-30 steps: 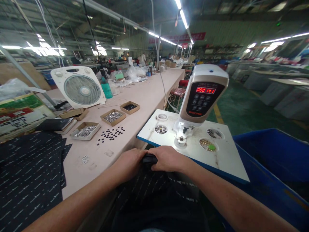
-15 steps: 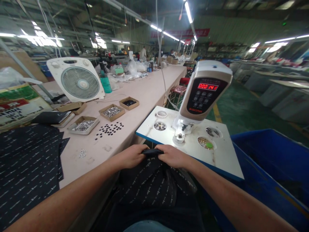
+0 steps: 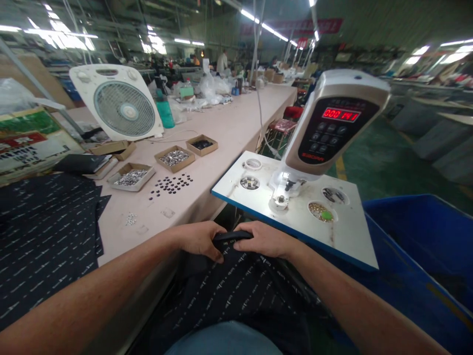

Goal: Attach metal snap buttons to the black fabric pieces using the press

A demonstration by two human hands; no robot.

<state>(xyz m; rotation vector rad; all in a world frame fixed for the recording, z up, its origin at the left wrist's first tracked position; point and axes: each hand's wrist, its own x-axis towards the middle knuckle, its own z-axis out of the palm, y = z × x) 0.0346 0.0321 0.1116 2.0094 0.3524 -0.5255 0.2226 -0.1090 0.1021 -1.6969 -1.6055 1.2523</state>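
The person's left hand (image 3: 199, 239) and right hand (image 3: 266, 240), touching a second ago, now sit apart, each pinched closed on the top edge of limp black white-printed cloth (image 3: 232, 281).

Matt cloth (image 3: 229, 283), glossy plastic machine head (image 3: 354, 135), smooth machine tabletop (image 3: 254, 200), matt cardboard tray (image 3: 185, 164)

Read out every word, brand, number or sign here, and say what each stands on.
"000141": red digits, display of the machine.
Brand lettering under the keypad: too blurred to read surely.
Keypad labels: too small.
White print, held dark cloth and tabletop dark cloth: too small.
Printed package at left: lettering too blurred.
Red banner and small red sign, background: unreadable.
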